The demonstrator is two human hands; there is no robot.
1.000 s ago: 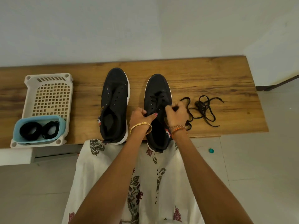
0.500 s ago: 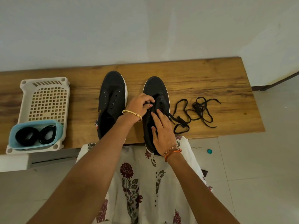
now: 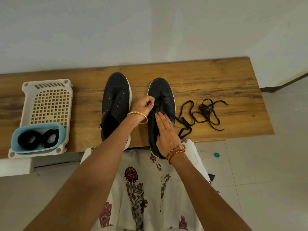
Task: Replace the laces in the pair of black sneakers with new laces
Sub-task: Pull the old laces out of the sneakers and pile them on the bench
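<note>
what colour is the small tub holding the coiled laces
Light blue tub, clearest in the head view.

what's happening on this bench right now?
A person is unlacing the right sneaker: the left hand pinches the lace at its eyelets while the right hand lies flat on it. The left sneaker has bare eyelets. A loose lace lies on the bench; coiled laces wait in a blue tub.

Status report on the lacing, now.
Left hand pinches lace at right sneaker; right hand flat on it. Left sneaker unlaced. Old laces beside, nothing blocking.
</note>
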